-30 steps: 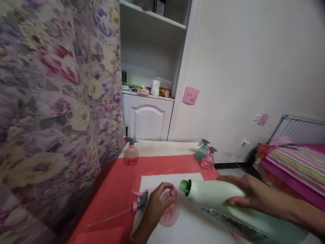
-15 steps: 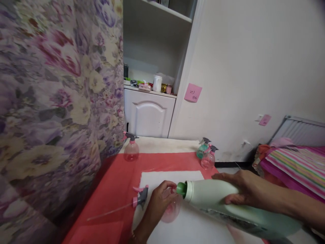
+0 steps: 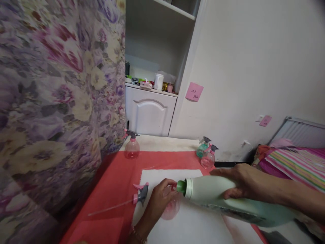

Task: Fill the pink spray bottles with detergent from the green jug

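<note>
My left hand [image 3: 162, 198] is closed around the neck of a round, clear pink spray bottle [image 3: 170, 210] whose top is off. My right hand [image 3: 243, 183] grips a large pale green jug [image 3: 212, 189] from above, tipped nearly level. Its green pour spout [image 3: 181, 187] sits at the spray bottle's mouth. Whether liquid is flowing I cannot make out. Left of my left hand lies a grey and pink spray trigger head [image 3: 142, 194] with its long clear tube [image 3: 109, 208] stretched out over the red cloth.
A pink spray bottle [image 3: 132, 149] stands at the back left. A green spray bottle [image 3: 201, 149] and another pink one [image 3: 207, 160] stand at the back right. White paper [image 3: 198, 227] lies on the red tablecloth [image 3: 101, 189]. A floral curtain [image 3: 63, 101] hangs at the left.
The jug's rear end appears slightly higher in the picture, and the right hand with it. The left hand stays on the spray bottle. The view has shifted a little.
</note>
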Motion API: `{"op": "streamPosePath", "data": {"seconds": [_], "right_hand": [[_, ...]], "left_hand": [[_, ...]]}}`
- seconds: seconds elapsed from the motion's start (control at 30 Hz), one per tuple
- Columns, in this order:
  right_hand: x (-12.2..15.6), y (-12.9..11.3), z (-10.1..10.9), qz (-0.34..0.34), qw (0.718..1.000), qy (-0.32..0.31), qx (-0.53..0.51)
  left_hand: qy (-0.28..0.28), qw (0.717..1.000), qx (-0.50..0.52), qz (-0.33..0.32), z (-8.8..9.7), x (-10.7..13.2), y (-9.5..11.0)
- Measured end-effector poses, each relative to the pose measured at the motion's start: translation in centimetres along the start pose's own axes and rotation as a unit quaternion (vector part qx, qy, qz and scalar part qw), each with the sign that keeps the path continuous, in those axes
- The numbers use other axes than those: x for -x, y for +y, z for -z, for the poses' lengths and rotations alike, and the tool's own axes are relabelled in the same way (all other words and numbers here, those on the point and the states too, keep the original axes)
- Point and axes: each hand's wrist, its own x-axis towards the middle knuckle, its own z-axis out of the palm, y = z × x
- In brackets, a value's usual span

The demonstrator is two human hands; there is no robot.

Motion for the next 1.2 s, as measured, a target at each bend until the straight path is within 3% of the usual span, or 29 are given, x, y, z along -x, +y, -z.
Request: {"op": "streamPosePath", "data": {"seconds": [0.1,0.17,0.57,0.8,0.97,1.2], "right_hand": [[-0.4,-0.2,0.4,0.025,0.993,-0.116,0.009],[-0.6,-0.3,0.6,0.026,0.99,-0.137,0.015],[-1.4,-0.1,0.8,0.076,0.984,-0.143,0.081],[-1.4,-0.4,1.2,0.082,0.989,-0.112,0.042],[-1.7,-1.2,1.7,0.077,0.982,-0.16,0.066],[-2.1,-1.8,2.1,0.099,0.976,-0.162,0.108]], "left_hand": [[0.0,1.0,0.011,0.006,-0.1,-0.1,-0.2],[-0.003,1.0,0.017,0.006,-0.1,-0.1,-0.2],[-0.011,1.0,0.029,-0.003,0.0,-0.1,-0.6],[-0.016,1.0,0.007,-0.009,0.1,0.1,0.3],[-0.013,1.0,-0.004,-0.01,0.0,0.2,0.9],[-0.022,1.0,0.007,-0.015,0.0,-0.1,-0.6]]}}
